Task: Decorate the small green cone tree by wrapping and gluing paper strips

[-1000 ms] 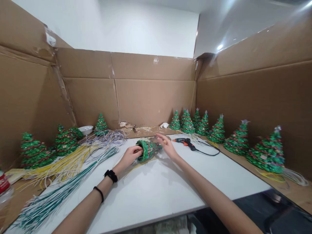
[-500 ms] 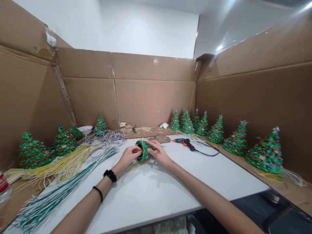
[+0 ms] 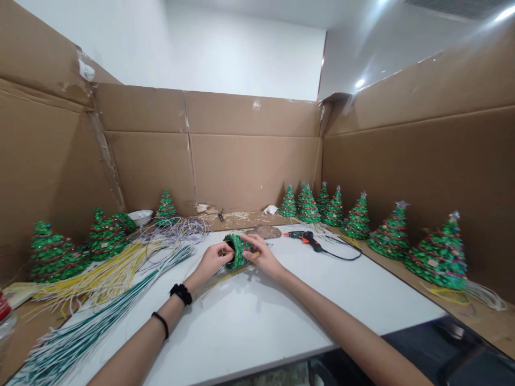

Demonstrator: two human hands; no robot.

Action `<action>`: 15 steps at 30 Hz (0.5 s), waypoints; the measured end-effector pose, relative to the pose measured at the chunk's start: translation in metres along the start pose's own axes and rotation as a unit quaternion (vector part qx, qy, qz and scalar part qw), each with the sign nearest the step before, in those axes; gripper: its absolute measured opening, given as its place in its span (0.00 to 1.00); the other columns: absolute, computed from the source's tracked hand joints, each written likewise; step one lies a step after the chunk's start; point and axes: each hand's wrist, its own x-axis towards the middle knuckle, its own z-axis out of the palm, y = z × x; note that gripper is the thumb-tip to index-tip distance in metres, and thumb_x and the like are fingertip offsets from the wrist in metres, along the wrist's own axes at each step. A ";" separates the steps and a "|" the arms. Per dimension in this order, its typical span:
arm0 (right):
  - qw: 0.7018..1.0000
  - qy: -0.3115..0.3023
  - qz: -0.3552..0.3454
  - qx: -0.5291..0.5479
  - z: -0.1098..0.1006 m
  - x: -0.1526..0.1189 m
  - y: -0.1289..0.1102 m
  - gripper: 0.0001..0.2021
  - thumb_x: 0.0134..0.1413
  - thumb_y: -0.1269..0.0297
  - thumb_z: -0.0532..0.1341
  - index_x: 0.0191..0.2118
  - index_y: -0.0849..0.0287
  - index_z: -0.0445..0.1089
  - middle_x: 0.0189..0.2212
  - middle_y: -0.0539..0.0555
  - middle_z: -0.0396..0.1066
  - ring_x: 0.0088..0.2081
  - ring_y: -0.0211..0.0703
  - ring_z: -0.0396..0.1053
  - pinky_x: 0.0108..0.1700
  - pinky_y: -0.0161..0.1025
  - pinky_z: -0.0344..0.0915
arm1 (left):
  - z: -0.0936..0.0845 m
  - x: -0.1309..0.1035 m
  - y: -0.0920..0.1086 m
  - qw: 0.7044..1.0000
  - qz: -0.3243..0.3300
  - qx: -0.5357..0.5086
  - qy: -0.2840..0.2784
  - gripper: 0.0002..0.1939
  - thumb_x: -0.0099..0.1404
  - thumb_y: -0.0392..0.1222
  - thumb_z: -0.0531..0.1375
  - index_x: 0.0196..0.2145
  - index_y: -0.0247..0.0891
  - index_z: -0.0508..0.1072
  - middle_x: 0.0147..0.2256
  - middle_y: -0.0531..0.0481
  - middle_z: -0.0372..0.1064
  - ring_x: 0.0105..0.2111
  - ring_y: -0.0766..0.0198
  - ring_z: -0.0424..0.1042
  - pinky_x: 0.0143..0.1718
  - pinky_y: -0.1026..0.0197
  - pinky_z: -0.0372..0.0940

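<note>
A small green Christmas tree [image 3: 238, 250] lies on its side between my hands, its hollow dark base turned toward the left. My left hand [image 3: 215, 259] pinches at the rim of that opening, fingertips partly inside; a thin pale strand seems to run back from them, though its end is hidden. Around the tree's body my right hand [image 3: 261, 255] is closed, holding it from the right. Thin yellowish strands [image 3: 225, 277] lie on the white table [image 3: 257, 321] just under the tree.
Finished-looking trees line the right side, the nearest tree [image 3: 438, 257] largest. A glue gun [image 3: 303, 236] with its cord lies right of my hands. Bundles of green-white strands [image 3: 100, 305] and yellow strands [image 3: 96, 268] spread on the left. Cardboard walls [image 3: 257, 161] enclose the table.
The tree has tipped slightly, showing more of its side and less of the opening. Both hands stay in nearly the same place, and the camera view has shifted a little.
</note>
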 end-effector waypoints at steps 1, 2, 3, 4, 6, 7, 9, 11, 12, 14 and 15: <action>1.000 0.001 0.000 -0.001 0.000 0.000 0.001 0.21 0.52 0.60 0.61 0.53 0.48 0.66 0.49 0.55 0.61 0.52 0.47 0.58 0.55 0.47 0.56 | 0.000 0.000 0.000 1.000 -0.001 0.002 0.003 0.08 0.50 0.43 0.57 0.21 0.35 0.68 0.22 0.53 0.66 0.25 0.66 0.63 0.30 0.64 0.58; 1.000 0.002 0.001 -0.002 0.001 0.000 0.001 0.21 0.52 0.61 0.62 0.53 0.48 0.66 0.49 0.55 0.61 0.52 0.47 0.58 0.55 0.47 0.56 | 0.001 0.000 0.000 1.000 -0.002 0.005 0.006 0.08 0.49 0.43 0.57 0.21 0.35 0.68 0.22 0.53 0.65 0.25 0.66 0.63 0.30 0.64 0.58; 1.000 0.004 0.002 -0.003 0.001 0.001 0.002 0.21 0.51 0.62 0.62 0.53 0.48 0.67 0.49 0.55 0.61 0.52 0.47 0.58 0.55 0.47 0.56 | 0.001 0.000 0.000 1.000 -0.005 0.006 0.009 0.08 0.49 0.44 0.57 0.21 0.35 0.68 0.22 0.53 0.65 0.25 0.66 0.62 0.29 0.64 0.57; 1.000 0.006 0.002 -0.004 0.002 0.001 0.002 0.21 0.51 0.62 0.62 0.53 0.49 0.67 0.49 0.55 0.61 0.52 0.47 0.59 0.55 0.47 0.56 | 0.001 0.000 -0.001 1.000 -0.008 0.007 0.010 0.09 0.49 0.44 0.57 0.21 0.35 0.67 0.22 0.53 0.64 0.25 0.66 0.62 0.29 0.64 0.57; 1.000 0.007 0.004 0.000 0.002 0.001 0.002 0.21 0.50 0.63 0.62 0.52 0.49 0.67 0.49 0.55 0.61 0.51 0.47 0.59 0.54 0.47 0.57 | 0.002 0.001 -0.003 1.000 -0.014 0.006 0.011 0.09 0.49 0.44 0.57 0.21 0.36 0.66 0.22 0.53 0.63 0.24 0.66 0.61 0.28 0.65 0.56; 1.000 0.008 0.005 0.002 0.003 0.002 0.001 0.21 0.50 0.64 0.62 0.52 0.49 0.67 0.48 0.55 0.61 0.51 0.47 0.59 0.53 0.46 0.57 | 0.002 0.001 -0.004 1.000 -0.016 0.006 0.010 0.09 0.49 0.44 0.57 0.21 0.36 0.66 0.22 0.54 0.62 0.24 0.66 0.61 0.28 0.65 0.56; 1.000 0.011 0.007 0.004 0.004 0.002 0.001 0.21 0.50 0.65 0.62 0.52 0.49 0.67 0.48 0.55 0.61 0.51 0.47 0.59 0.53 0.45 0.58 | 0.003 0.001 -0.005 1.000 -0.017 0.010 0.011 0.08 0.49 0.44 0.56 0.21 0.36 0.64 0.22 0.54 0.62 0.25 0.66 0.60 0.28 0.65 0.55; 1.000 0.016 0.008 0.000 0.005 0.002 0.002 0.21 0.49 0.65 0.63 0.51 0.49 0.68 0.48 0.55 0.62 0.51 0.47 0.59 0.53 0.45 0.57 | 0.003 0.000 -0.007 1.000 -0.016 0.017 0.015 0.08 0.49 0.43 0.56 0.21 0.36 0.63 0.22 0.54 0.61 0.25 0.66 0.60 0.29 0.65 0.55; 1.000 0.020 0.007 -0.003 0.005 0.003 0.002 0.20 0.49 0.65 0.63 0.51 0.50 0.68 0.48 0.55 0.62 0.50 0.47 0.59 0.53 0.45 0.57 | 0.004 0.000 -0.008 1.000 -0.015 0.020 0.016 0.07 0.49 0.43 0.55 0.21 0.37 0.63 0.22 0.54 0.61 0.24 0.67 0.60 0.28 0.65 0.55; 1.000 0.029 0.004 -0.009 0.006 0.004 0.004 0.20 0.48 0.64 0.64 0.50 0.50 0.69 0.47 0.54 0.63 0.50 0.47 0.59 0.54 0.46 0.56 | 0.004 -0.001 -0.009 0.999 -0.015 0.025 0.019 0.06 0.49 0.42 0.55 0.21 0.37 0.62 0.22 0.55 0.60 0.24 0.67 0.59 0.28 0.65 0.54; 0.999 0.032 0.003 -0.011 0.006 0.004 0.004 0.20 0.48 0.64 0.64 0.49 0.50 0.69 0.47 0.54 0.64 0.50 0.47 0.60 0.54 0.47 0.55 | 0.004 -0.001 -0.010 0.999 -0.015 0.028 0.021 0.06 0.49 0.41 0.55 0.21 0.37 0.62 0.21 0.55 0.60 0.24 0.67 0.59 0.28 0.65 0.54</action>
